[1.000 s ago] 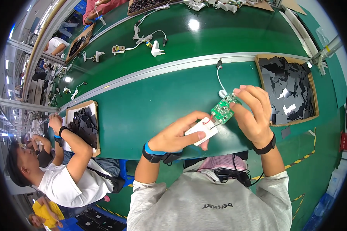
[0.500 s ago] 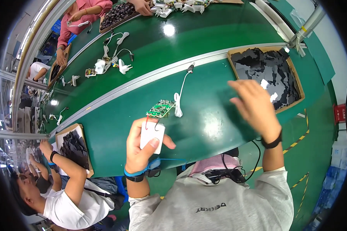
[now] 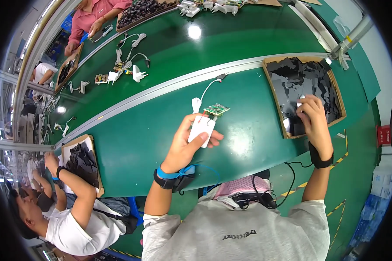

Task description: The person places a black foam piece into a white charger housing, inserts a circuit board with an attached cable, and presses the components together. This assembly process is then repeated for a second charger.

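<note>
The left hand (image 3: 185, 145) is gripping a white charger shell (image 3: 201, 129) with a green circuit board (image 3: 216, 109) and white cable (image 3: 204, 90) trailing from it, while the right hand (image 3: 313, 119) is reaching into the cardboard tray (image 3: 340, 102) of black pieces (image 3: 292, 82) on the green bench (image 3: 139, 135).

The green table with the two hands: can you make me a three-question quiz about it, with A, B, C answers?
1. Where is the right hand?
A. In the tray of black pieces
B. On the white cable
C. Under the table

2. What colour is the circuit board?
A. Red
B. Green
C. Yellow

3. How is the white shell?
A. Lying alone on the table
B. Held in the left hand
C. Inside the tray

Answers:
1 A, its fingers rest among the black pieces.
2 B, the board is green with small parts.
3 B, thumb and fingers hold it.
</note>
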### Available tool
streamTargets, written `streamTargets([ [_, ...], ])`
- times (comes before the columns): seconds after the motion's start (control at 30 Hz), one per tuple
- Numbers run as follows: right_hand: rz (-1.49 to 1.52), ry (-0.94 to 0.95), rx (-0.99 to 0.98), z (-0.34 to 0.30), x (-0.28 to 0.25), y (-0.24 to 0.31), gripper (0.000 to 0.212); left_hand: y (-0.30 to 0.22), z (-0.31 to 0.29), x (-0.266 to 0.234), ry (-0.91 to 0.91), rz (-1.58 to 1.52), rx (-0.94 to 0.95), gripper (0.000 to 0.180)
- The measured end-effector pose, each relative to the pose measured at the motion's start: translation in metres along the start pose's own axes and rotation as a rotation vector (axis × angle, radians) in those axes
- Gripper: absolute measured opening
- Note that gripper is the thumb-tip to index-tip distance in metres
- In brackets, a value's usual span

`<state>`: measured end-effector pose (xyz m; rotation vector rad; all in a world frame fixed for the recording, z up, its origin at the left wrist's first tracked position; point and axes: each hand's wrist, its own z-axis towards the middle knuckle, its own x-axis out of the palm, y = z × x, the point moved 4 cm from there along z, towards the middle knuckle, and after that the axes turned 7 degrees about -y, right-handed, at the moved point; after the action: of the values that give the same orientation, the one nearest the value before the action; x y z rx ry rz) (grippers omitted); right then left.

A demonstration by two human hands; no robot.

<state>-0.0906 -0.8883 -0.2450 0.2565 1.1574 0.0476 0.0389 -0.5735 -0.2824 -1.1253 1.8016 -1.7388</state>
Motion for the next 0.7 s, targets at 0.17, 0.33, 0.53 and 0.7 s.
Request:
streamTargets([
  [0.17,0.475,0.013,0.075,0.012,-0.018,0.021,0.020,0.001,0.000,0.003,0.082,0.018,-0.015,0.044],
  [0.33,0.675,-0.080,0.002,0.030,-0.017,0.086,0.023,0.004,0.002,0.000,0.079,0.022,0.014,0.042],
  [0.53,0.919,-0.064,-0.096,0.041,0.018,0.136,0.024,0.010,0.003,0.001,0.109,-0.077,-0.005,0.039],
  [0.7,0.936,-0.025,-0.204,0.043,0.046,0.162,0.021,0.007,0.004,0.005,0.093,-0.077,0.011,0.045],
])
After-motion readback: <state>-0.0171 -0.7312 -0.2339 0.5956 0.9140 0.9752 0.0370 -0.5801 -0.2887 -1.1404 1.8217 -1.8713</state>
